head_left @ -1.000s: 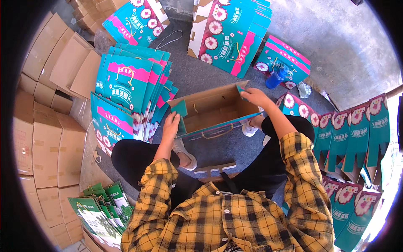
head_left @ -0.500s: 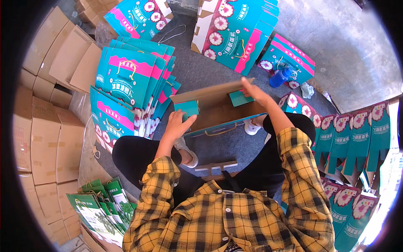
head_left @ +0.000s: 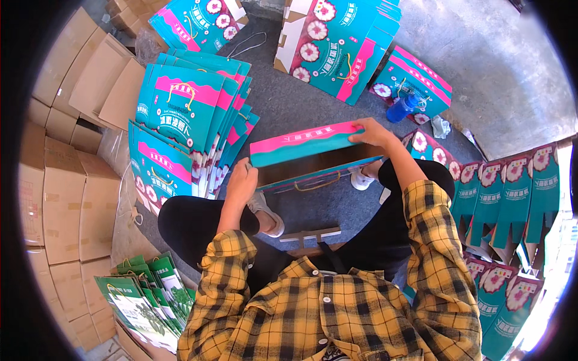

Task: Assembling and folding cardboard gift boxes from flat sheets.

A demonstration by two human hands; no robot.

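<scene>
A teal and pink cardboard gift box (head_left: 313, 146) stands between my legs with its lid partly folded over. Below the lid, a dark gap shows the box's inside, and a yellow cord handle (head_left: 317, 186) hangs on the near side. My right hand (head_left: 372, 134) grips the lid's right end, thumb and fingers over its edge. At the left end, my left hand (head_left: 242, 182) has its fingers curled against the box corner. The box's end flaps are hidden under the lid.
Flattened gift boxes (head_left: 180, 108) lean in a stack at left; more boxes (head_left: 337, 48) stand ahead. A blue bottle (head_left: 402, 108) is at right, near rows of teal cartons (head_left: 504, 195). Brown cartons (head_left: 63, 198) line the left. A wooden piece (head_left: 310, 234) lies between my feet.
The box lid has swung from upright toward me, so its pink and teal outside shows and covers the side flaps. My left hand has moved slightly left and down, fingers now curled.
</scene>
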